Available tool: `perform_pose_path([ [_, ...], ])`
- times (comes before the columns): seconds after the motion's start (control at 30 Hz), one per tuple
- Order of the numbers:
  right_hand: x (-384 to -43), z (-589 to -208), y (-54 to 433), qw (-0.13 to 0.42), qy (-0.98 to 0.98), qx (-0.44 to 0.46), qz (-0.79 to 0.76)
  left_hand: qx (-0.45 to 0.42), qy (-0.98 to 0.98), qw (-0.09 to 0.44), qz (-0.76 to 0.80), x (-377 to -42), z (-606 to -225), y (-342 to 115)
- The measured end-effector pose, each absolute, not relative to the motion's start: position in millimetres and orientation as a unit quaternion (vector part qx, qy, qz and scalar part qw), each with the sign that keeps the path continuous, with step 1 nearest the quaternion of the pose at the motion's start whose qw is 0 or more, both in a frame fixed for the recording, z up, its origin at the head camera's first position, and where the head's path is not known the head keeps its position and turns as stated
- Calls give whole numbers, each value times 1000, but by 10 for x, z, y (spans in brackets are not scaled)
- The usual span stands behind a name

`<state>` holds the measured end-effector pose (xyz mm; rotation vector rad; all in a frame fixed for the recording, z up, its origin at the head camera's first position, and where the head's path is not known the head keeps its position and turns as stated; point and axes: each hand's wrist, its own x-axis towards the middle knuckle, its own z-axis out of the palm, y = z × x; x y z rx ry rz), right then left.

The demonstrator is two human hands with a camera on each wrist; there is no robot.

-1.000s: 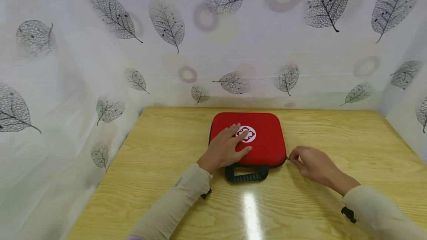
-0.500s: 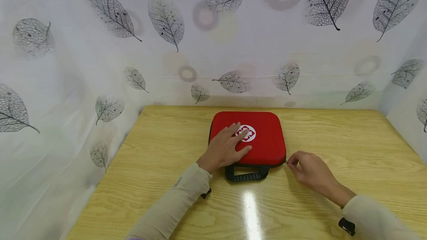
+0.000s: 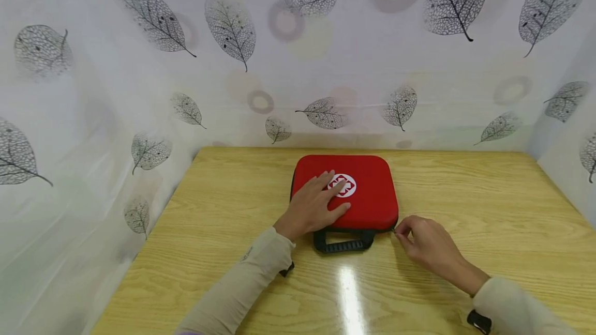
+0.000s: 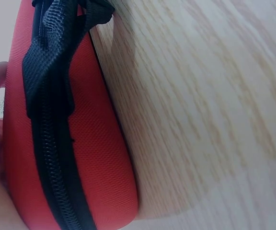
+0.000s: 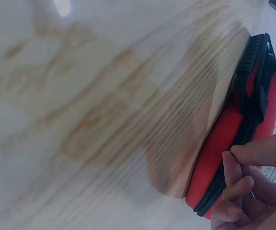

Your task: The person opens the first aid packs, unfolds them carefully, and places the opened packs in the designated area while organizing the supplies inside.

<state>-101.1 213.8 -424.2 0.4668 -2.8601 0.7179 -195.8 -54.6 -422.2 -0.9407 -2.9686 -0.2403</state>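
A red first-aid case (image 3: 370, 203) with a white cross emblem lies flat on the table. Its black handle (image 3: 344, 246) points toward me. My left hand (image 3: 311, 207) rests on the lid with fingers spread. At the case's near right corner, the thumb and index finger of my right hand (image 3: 428, 246) pinch the small zipper pull, which the fingertips mostly hide. In the left wrist view, the black zipper (image 4: 54, 163) runs along the side under the handle strap, its teeth meshed there. The right wrist view shows my right hand (image 5: 253, 179) against the zipper band.
The wood-grain table (image 3: 233, 185) extends to both sides of the case. Behind it and at the left and right hang pale sheets printed with leaves (image 3: 233, 25). A light reflection shows on the table in front of the handle.
My right hand has moved along the zipper, round the near right corner toward the handle, going left and toward me. My left hand has stayed on the lid.
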Motion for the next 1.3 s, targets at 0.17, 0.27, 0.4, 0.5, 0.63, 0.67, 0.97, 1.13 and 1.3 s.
perform_pose_path([
  [0.17, -1002, -4249, 2129, 75, -955, 156, 241, -302, -950, 11, -77, -1963, -4235, -550],
  [0.27, -1005, -4242, 2135, 77, -955, 155, 241, -303, -949, 15, -81, -1963, -4234, -553],
  [0.4, -1034, -4232, 2157, 89, -955, 161, 234, -302, -949, 11, -86, -1962, -4214, -567],
  [0.5, -1057, -4232, 2180, 91, -955, 167, 227, -305, -948, 3, -89, -1957, -4190, -585],
  [0.63, -1092, -4239, 2204, 88, -956, 178, 216, -309, -947, 0, -82, -1937, -4164, -613],
  [0.67, -1105, -4241, 2210, 89, -956, 181, 214, -310, -948, 1, -77, -1932, -4158, -620],
  [0.97, -1273, -4253, 2288, 100, -958, 177, 202, -307, -950, 3, -64, -1881, -4109, -677],
  [1.13, -1393, -4250, 2338, 97, -963, 161, 195, -307, -949, 14, -64, -1846, -4095, -689],
  [1.3, -1513, -4248, 2379, 94, -962, 166, 194, -311, -948, 29, -68, -1815, -4087, -703],
])
